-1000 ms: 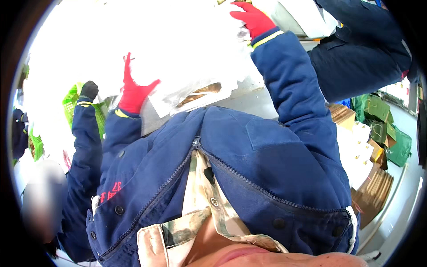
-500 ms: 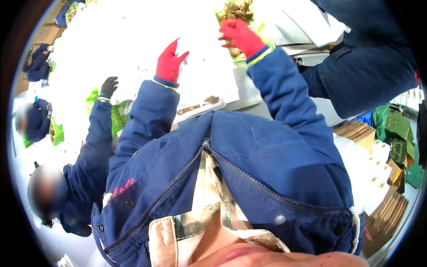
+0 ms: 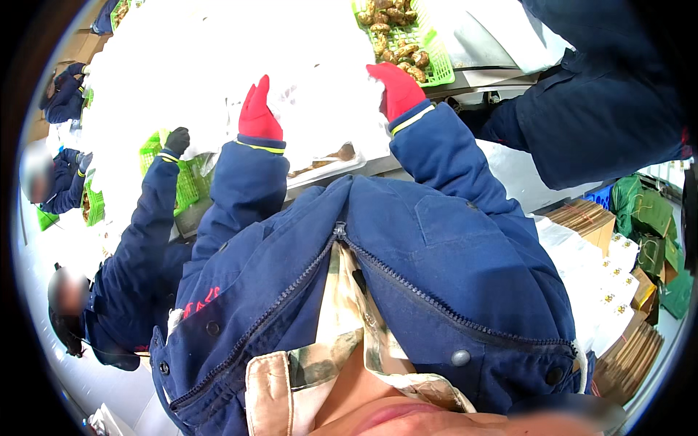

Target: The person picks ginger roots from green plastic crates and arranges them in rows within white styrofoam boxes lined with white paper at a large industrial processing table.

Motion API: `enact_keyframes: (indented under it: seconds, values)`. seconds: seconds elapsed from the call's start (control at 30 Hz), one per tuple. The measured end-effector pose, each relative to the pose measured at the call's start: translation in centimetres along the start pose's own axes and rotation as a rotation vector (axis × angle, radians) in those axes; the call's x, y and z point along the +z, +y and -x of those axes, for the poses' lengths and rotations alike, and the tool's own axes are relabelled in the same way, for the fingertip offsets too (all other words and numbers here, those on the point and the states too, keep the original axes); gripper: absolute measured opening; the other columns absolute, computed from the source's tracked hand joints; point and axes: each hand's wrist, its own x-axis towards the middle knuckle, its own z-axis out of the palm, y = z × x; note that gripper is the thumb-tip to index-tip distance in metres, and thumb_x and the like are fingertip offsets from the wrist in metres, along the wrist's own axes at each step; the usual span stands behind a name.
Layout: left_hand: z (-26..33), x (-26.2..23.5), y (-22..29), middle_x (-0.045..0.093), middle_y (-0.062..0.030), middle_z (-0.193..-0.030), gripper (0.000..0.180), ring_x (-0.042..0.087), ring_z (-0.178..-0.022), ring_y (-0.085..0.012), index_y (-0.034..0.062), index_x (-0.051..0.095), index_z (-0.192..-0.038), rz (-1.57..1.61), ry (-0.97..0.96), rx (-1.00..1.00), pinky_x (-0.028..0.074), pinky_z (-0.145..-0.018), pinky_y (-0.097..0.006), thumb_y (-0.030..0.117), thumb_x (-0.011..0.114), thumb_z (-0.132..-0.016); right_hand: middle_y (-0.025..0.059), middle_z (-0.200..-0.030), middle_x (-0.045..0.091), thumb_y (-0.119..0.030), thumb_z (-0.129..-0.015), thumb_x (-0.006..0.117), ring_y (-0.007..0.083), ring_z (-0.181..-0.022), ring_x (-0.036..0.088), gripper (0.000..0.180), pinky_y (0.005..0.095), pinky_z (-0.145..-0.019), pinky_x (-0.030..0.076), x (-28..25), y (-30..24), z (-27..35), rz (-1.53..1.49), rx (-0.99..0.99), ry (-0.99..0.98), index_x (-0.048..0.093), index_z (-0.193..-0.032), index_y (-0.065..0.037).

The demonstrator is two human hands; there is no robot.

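Apparently midway, I judge — mushrooms (image 3: 382,29) fill part of the green basket (image 3: 440,64) beyond my right hand's (image 3: 398,91) fingers, brown pieces (image 3: 345,152) the white tray (image 3: 327,170) nearside. Either hand's grip, I cannot tell.

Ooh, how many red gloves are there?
2. One is on the wearer's left hand, the other on the right hand, near the green basket. More may be hidden: I can't see the hands of the person at right.

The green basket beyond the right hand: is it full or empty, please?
Partly filled: mushrooms lie in the green basket, but part of its right side is bare; its far end is cropped.
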Motion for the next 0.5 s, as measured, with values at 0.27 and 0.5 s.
enact_keyframes:
  seconds: [0.27, 0.5]
  values:
    - [5.0, 1.1, -2.5, 0.060, -0.0158, -0.121, 0.043, 0.055, -0.107, -0.0336, 0.0077, 0.056, -0.131, -1.249, -0.478, 0.658, 0.044, -0.094, -0.038, 0.016, 0.059, -0.089, 0.0092, -0.093, 0.065, -0.026, -0.089, 0.064, 0.0206, -0.087, 0.063, 0.030, 0.0344, -0.079, 0.052, 3.4, 1.2, 0.8, -0.478, 0.341, 0.099, 0.060, -0.105, -0.002]
    - [5.1, 1.4, -2.7, 0.050, -0.0168, -0.136, 0.046, 0.043, -0.129, -0.0382, 0.0168, 0.056, -0.132, -1.485, -0.818, 0.594, 0.024, -0.115, -0.049, 0.034, 0.058, -0.089, 0.0210, -0.140, 0.045, -0.029, -0.078, 0.079, 0.0241, -0.126, 0.048, 0.082, 0.0350, -0.101, 0.043, 5.0, -1.3, 1.6, 0.668, 0.271, -0.031, 0.039, -0.141, 0.005]
